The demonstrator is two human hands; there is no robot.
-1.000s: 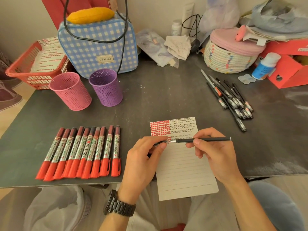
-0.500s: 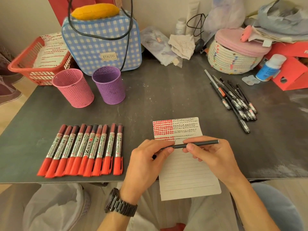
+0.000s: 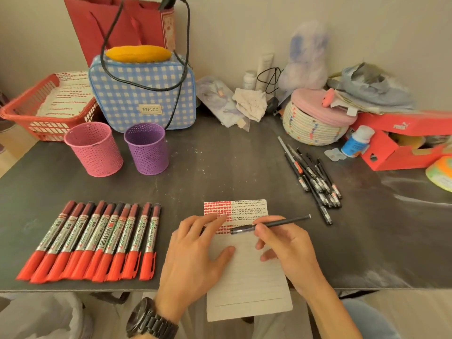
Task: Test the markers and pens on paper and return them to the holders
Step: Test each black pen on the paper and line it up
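A lined sheet of paper [image 3: 247,285] lies at the table's front edge, its top rows filled with red and black marks. My left hand [image 3: 195,253] rests flat on its left side, fingers spread, holding nothing. My right hand [image 3: 286,245] grips a slim black pen [image 3: 281,222], held almost level above the marks with its clear end pointing left. Several red markers [image 3: 97,241] lie in a row to the left. A heap of black pens [image 3: 315,177] lies to the right. The pink holder [image 3: 94,149] and purple holder [image 3: 146,148] stand behind the markers; I see nothing inside them.
A red basket [image 3: 36,111] holding marked sheets and a blue gingham bag [image 3: 141,94] stand behind the holders. At the back right are a woven basket with a pink lid [image 3: 315,123], a small bottle [image 3: 357,140] and a red shoebox [image 3: 401,143].
My left hand has let go of the pen's left end and spread flat on the paper. The pen stays in my right hand. The view has tilted upward.
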